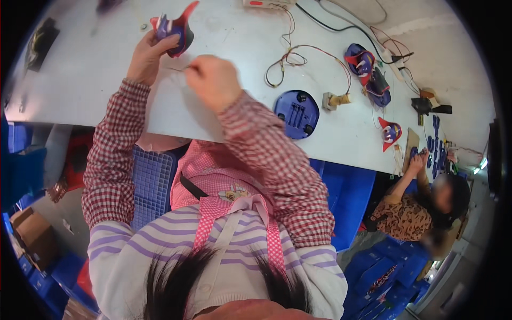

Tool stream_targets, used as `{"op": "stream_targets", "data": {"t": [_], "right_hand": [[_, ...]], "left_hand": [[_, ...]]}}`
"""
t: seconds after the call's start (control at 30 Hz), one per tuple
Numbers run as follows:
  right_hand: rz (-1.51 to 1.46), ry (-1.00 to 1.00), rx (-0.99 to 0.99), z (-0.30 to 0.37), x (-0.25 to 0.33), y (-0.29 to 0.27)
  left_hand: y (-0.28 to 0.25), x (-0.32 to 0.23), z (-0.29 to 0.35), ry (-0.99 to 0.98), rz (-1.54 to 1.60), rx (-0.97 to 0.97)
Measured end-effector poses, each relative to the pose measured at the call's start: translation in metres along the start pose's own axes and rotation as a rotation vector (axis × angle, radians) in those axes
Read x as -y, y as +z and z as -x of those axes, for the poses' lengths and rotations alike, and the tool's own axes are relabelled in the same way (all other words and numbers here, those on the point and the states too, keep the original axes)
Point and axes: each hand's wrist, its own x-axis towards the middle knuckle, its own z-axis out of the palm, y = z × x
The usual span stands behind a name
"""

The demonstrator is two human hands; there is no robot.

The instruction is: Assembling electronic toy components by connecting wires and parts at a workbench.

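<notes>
The left hand (146,57) reaches over the bench (240,40) toward its far edge, its forearm almost straight in a checked sleeve (114,154). Its thumb and fingers are clamped on a purple and red toy (183,36), held up with a red tip pointing toward the bench's far edge. The right hand (215,82) is lower and nearer the bench's near edge, knuckles up, fingers curled in, its forearm slanting inward across that edge. Its fingertips pinch a thin dark piece (176,68) aimed leftward, below the toy and apart from it; blur hides whether it is wire or tool. A round blue base (296,113) lies by the near edge, right of the right hand.
</notes>
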Motion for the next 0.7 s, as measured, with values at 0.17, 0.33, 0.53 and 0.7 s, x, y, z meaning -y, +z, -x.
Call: {"op": "stream_targets", "data": {"t": [0.17, 0.33, 0.53, 0.7], "right_hand": [[-0.819, 0.537, -0.102, 0.045, -0.033, -0.116], [-0.365, 0.487, -0.276, 0.107, -0.094, -0.139], [-0.040, 0.497, -0.437, 0.150, -0.130, -0.120], [-0.378, 0.566, -0.506, 0.134, -0.099, -0.118]], "left_hand": [[0.046, -0.012, 0.030, -0.020, 0.370, 0.274], [0.142, -0.008, 0.068, -0.076, 0.382, 0.436], [0.193, 0.015, 0.075, 0.129, -0.530, 0.632], [0.178, 0.021, 0.081, 0.437, -0.662, 0.411]]}}
